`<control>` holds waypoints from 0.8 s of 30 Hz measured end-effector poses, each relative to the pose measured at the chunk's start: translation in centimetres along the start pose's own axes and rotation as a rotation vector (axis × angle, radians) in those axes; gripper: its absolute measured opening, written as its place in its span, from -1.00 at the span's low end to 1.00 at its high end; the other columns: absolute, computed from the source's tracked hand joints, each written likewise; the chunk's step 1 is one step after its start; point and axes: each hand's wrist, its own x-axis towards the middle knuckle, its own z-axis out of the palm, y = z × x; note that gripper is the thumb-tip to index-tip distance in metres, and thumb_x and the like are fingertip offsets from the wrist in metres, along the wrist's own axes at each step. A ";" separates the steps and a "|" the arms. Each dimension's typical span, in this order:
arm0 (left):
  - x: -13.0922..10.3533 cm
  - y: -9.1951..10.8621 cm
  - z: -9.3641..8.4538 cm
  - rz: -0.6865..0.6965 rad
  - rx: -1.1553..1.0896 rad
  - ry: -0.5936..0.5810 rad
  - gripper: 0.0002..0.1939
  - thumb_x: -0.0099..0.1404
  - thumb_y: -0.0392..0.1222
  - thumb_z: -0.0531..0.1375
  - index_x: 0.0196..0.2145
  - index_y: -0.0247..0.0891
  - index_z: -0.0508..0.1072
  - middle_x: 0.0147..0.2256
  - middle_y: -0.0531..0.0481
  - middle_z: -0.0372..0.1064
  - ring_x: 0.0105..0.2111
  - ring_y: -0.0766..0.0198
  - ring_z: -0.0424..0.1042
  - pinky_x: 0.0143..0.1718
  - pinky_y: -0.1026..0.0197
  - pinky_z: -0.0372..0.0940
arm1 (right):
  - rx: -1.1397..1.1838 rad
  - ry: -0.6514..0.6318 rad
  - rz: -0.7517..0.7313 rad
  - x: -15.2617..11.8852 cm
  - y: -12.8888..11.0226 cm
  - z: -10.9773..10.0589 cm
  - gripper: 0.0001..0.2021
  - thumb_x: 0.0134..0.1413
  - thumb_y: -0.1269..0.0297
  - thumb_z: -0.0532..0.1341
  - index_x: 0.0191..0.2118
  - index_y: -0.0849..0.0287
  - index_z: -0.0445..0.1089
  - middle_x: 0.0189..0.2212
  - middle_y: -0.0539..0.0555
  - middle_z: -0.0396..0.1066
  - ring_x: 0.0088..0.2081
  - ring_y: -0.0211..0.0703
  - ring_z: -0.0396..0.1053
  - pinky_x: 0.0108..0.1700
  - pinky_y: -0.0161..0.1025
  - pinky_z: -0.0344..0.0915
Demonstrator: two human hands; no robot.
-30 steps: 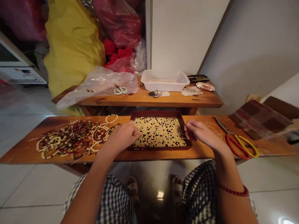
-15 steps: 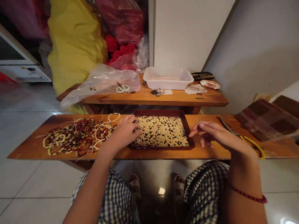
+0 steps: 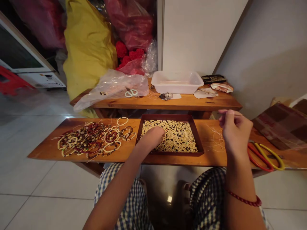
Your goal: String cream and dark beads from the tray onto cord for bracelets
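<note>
Bench (image 3: 211, 156) set with tray (image 3: 168, 117); beads (image 3: 179, 135) held inside. Left hand (image 3: 153, 137) now shifted from tray's left edge to over beads, fingers curled, grip hidden; right hand (image 3: 236, 126) raised right of tray, strand (image 3: 240, 115) seemingly pinched in fingertips. Beads apparently being reached for.

Pale floor tiles (image 3: 59, 179), divided by dark joints, spread beneath two long wooden pieces: a near counter (image 3: 49, 148) and, behind it, a lower-looking wooden bench (image 3: 115, 104). A smooth off-white panel (image 3: 196, 35) rises behind the bench, and a grey wall (image 3: 271, 35) slants away to the right, crossed by a broad soft shadow. At the back left, a large yellow sack (image 3: 88, 44) bulges beside reddish plastic bags (image 3: 130, 24). Farther left stands a tilted-looking, white-framed unit (image 3: 49, 80) with a dark pane. Bright light reflections (image 3: 169, 199) gleam on the glossy tiles; the corners look dim.
</note>
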 end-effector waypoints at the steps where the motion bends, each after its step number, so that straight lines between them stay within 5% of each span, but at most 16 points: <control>1: 0.0 0.1 0.0 -0.017 -0.027 0.016 -0.85 0.03 -0.42 0.16 -0.57 -0.25 0.47 -0.44 -0.11 0.42 -0.31 0.16 0.39 -0.16 0.18 0.23 | 0.015 0.012 -0.027 -0.2 -0.3 0.2 -0.65 0.20 0.21 -0.01 -0.46 0.28 0.39 -0.52 0.07 0.32 -0.54 -0.33 0.20 -0.47 -0.31 0.12; 4: 0.0 0.1 -0.5 -0.046 -0.115 0.061 -0.85 0.05 -0.40 0.15 -0.59 -0.26 0.46 -0.53 -0.09 0.41 -0.40 0.19 0.38 -0.23 0.19 0.25 | 0.123 0.003 -0.056 -0.7 -1.1 0.7 -0.70 0.19 0.23 0.02 -0.41 0.27 0.41 -0.56 0.02 0.29 -0.57 -0.34 0.19 -0.50 -0.32 0.11; 8: 0.2 0.4 -1.4 -0.051 -0.290 0.140 -0.83 0.16 -0.33 0.11 -0.37 -0.31 0.51 -0.42 -0.10 0.47 -0.45 0.28 0.39 -0.29 0.20 0.30 | 0.405 -0.158 0.030 -2.3 -2.1 1.7 -0.84 0.17 0.24 0.08 -0.28 0.19 0.35 -0.57 -0.04 0.29 -0.56 -0.34 0.23 -0.46 -0.34 0.18; 12: 0.2 1.6 -1.2 -0.148 -1.095 0.209 -0.82 0.15 -0.31 0.18 -0.25 -0.39 0.46 -0.36 -0.08 0.46 -0.39 0.35 0.42 -0.24 0.24 0.33 | 0.689 -0.436 0.161 -4.7 -3.3 3.3 -0.87 0.16 0.21 0.12 -0.29 0.14 0.32 -0.45 0.02 0.43 -0.45 -0.27 0.38 -0.33 -0.25 0.33; 17: 0.1 3.0 -0.6 -0.269 -1.714 0.068 -0.87 0.15 -0.48 0.13 -0.36 -0.42 0.47 -0.40 -0.05 0.38 -0.40 0.45 0.36 -0.29 0.39 0.29 | 0.642 -0.481 0.137 -6.2 -3.5 4.8 -0.86 0.12 0.23 0.18 -0.33 0.15 0.45 -0.45 0.04 0.45 -0.43 -0.25 0.41 -0.27 -0.21 0.37; 24: -0.3 4.1 -1.0 -0.392 -1.930 -0.079 -0.84 0.25 -0.42 0.06 -0.39 -0.40 0.44 -0.46 -0.04 0.29 -0.46 0.47 0.29 -0.47 0.44 0.22 | 0.522 -0.469 0.051 -6.3 -3.1 5.6 -0.88 0.09 0.27 0.20 -0.34 0.11 0.50 -0.36 0.05 0.48 -0.28 -0.20 0.43 -0.13 -0.18 0.36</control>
